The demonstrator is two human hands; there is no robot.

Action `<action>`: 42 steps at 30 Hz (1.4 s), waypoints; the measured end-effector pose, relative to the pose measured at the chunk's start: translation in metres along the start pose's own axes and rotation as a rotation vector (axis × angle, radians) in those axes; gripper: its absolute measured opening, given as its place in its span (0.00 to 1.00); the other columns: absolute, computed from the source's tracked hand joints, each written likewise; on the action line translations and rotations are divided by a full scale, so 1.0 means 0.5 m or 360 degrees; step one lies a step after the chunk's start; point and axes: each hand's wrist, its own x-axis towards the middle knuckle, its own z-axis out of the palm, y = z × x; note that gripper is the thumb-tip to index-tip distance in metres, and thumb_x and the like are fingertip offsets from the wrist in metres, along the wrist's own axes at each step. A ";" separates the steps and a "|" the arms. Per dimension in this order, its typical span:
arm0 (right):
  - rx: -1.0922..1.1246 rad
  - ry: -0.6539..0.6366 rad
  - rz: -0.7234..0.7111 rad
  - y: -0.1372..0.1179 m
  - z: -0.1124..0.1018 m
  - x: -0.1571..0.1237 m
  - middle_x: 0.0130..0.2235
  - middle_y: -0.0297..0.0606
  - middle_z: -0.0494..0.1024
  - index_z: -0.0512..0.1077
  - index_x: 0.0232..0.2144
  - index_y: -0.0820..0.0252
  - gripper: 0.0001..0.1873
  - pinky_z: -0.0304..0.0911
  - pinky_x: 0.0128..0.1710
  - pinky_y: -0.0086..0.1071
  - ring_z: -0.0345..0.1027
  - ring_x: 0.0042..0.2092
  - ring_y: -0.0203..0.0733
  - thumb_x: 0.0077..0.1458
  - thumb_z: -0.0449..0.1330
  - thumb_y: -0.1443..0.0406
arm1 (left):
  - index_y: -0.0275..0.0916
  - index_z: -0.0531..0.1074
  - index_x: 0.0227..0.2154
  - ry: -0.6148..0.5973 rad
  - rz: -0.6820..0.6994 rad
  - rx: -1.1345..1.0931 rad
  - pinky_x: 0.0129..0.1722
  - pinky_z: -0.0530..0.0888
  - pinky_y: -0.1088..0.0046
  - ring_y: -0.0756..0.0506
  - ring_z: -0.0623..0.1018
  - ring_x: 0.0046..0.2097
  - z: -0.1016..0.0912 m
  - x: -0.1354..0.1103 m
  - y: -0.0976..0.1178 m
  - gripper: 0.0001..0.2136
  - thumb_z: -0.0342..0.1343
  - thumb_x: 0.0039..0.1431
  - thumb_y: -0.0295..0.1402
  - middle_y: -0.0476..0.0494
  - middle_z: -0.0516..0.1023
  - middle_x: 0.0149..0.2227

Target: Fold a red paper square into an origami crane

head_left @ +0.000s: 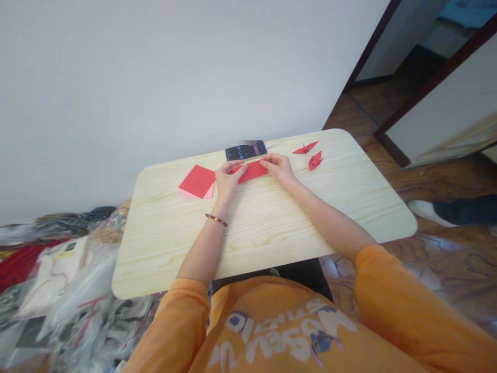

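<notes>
A folded red paper strip (253, 171) lies flat on the pale wood-grain table (264, 233), close to the table's far edge. My left hand (228, 181) pinches its left end, and my right hand (279, 169) holds its right end with the fingertips. Left of my left hand lies a red paper sheet with a pink underside (197, 181), its corners not quite aligned. Two red origami cranes (305, 148) (316, 160) lie to the right of my right hand. A beaded bracelet (216, 219) circles my left wrist.
A black smartphone (246, 150) with a lit screen lies at the table's far edge, just beyond my hands. A white wall rises behind the table. Plastic bags and fabric (66, 290) are heaped at lower left. A wooden floor and doorways lie right, with a person's foot (430, 212).
</notes>
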 end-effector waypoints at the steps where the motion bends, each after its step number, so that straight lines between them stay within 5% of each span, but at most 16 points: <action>1: -0.0037 -0.0013 -0.0019 0.000 0.000 -0.001 0.28 0.33 0.78 0.74 0.27 0.58 0.16 0.65 0.38 0.34 0.69 0.32 0.38 0.37 0.69 0.55 | 0.39 0.80 0.31 -0.0047 0.0072 0.0116 0.38 0.75 0.69 0.46 0.79 0.34 -0.003 0.000 0.002 0.11 0.66 0.43 0.37 0.44 0.82 0.31; 8: -0.0123 -0.0115 -0.0111 0.001 0.002 -0.002 0.30 0.35 0.79 0.77 0.27 0.58 0.12 0.65 0.39 0.35 0.70 0.33 0.39 0.40 0.68 0.58 | 0.36 0.80 0.27 -0.0194 0.0159 0.0440 0.33 0.74 0.70 0.45 0.78 0.30 -0.004 -0.009 0.017 0.07 0.62 0.47 0.34 0.42 0.81 0.28; 24: 0.0011 0.0278 -0.0018 0.000 -0.037 0.023 0.26 0.31 0.76 0.73 0.24 0.57 0.10 0.65 0.43 0.36 0.68 0.33 0.38 0.37 0.67 0.61 | 0.38 0.77 0.25 0.0143 0.0286 0.0758 0.36 0.73 0.70 0.46 0.77 0.31 -0.054 0.027 0.000 0.04 0.60 0.46 0.32 0.44 0.79 0.26; 27: 0.0034 0.0266 0.0064 0.004 -0.034 0.024 0.26 0.31 0.76 0.73 0.22 0.58 0.10 0.66 0.39 0.34 0.68 0.31 0.38 0.35 0.68 0.61 | 0.40 0.77 0.35 -0.0015 0.0379 0.0492 0.39 0.74 0.70 0.46 0.78 0.38 -0.036 0.016 0.003 0.11 0.62 0.48 0.37 0.43 0.81 0.38; 31: 0.0041 0.0160 0.0138 0.006 -0.023 0.019 0.25 0.31 0.76 0.73 0.21 0.58 0.11 0.65 0.36 0.33 0.67 0.30 0.37 0.32 0.68 0.60 | 0.42 0.75 0.43 -0.0350 0.0683 0.0673 0.56 0.67 0.61 0.40 0.75 0.52 -0.009 -0.009 0.014 0.23 0.70 0.41 0.39 0.40 0.78 0.48; 42: 0.0028 0.0089 0.0155 0.005 -0.020 0.017 0.27 0.33 0.78 0.76 0.24 0.60 0.15 0.66 0.37 0.32 0.69 0.31 0.37 0.33 0.70 0.58 | 0.42 0.75 0.38 -0.0448 0.0583 0.0802 0.47 0.70 0.63 0.41 0.76 0.42 0.001 -0.020 0.010 0.19 0.69 0.41 0.39 0.41 0.79 0.39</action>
